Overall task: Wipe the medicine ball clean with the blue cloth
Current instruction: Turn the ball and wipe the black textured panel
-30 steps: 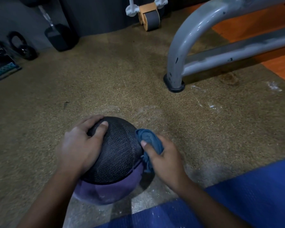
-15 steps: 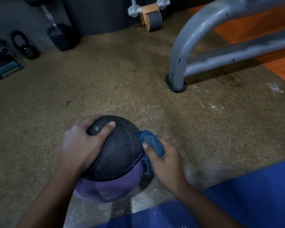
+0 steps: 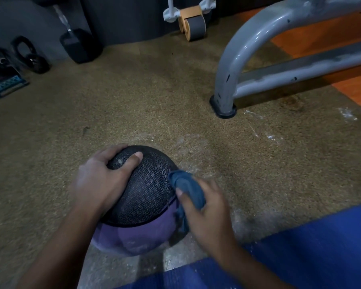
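A black and purple medicine ball (image 3: 148, 197) sits on the speckled brown floor near the bottom middle of the head view. My left hand (image 3: 98, 182) lies over its upper left side, thumb across the textured black top, fingers curled round the far side. My right hand (image 3: 208, 213) grips a bunched blue cloth (image 3: 188, 190) and holds it against the ball's right side. Part of the cloth hangs down between my hand and the ball.
A grey metal frame (image 3: 233, 65) stands with its foot on the floor to the upper right. A blue mat (image 3: 300, 251) covers the lower right. An ab roller (image 3: 193, 24), a dumbbell (image 3: 77, 44) and a kettlebell (image 3: 31, 57) lie along the back wall.
My left hand has slid a little further over the top of the ball. My right hand with the cloth has shifted slightly on the ball's right side.
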Available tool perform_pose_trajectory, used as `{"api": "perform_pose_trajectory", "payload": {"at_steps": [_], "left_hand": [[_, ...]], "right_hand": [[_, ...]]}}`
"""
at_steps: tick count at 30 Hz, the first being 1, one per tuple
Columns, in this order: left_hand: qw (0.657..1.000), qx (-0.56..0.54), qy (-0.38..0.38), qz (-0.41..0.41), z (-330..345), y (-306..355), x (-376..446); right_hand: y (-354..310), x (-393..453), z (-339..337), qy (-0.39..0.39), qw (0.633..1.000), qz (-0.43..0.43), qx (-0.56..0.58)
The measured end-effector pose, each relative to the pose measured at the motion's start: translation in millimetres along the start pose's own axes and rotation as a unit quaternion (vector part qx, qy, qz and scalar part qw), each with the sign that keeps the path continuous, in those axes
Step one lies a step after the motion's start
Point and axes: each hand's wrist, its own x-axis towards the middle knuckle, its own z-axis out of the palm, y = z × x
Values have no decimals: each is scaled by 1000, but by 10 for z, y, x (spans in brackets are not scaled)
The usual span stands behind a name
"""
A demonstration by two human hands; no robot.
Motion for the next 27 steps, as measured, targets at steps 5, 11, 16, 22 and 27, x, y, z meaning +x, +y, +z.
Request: {"api": "perform_pose_trajectory", "payload": {"at_steps": [5, 11, 16, 22, 27], "left_hand": [[1000, 1, 8, -21, 8, 11, 10], [999, -29, 13, -40, -37, -44, -8], [999, -37, 6, -19, -35, -40, -13], [999, -26, 12, -29, 6, 20, 19], [999, -28, 7, -37, 3, 3, 39]], "right_hand": [[9, 85, 27, -3, 999, 40, 19], [-185, -461, 2, -26, 976, -183, -116], [-14, -23, 17, -10, 999, -35, -23], [-47, 93, 13, -18, 999, 25, -15], [-406, -296, -13, -70, 978, -171, -96]]}}
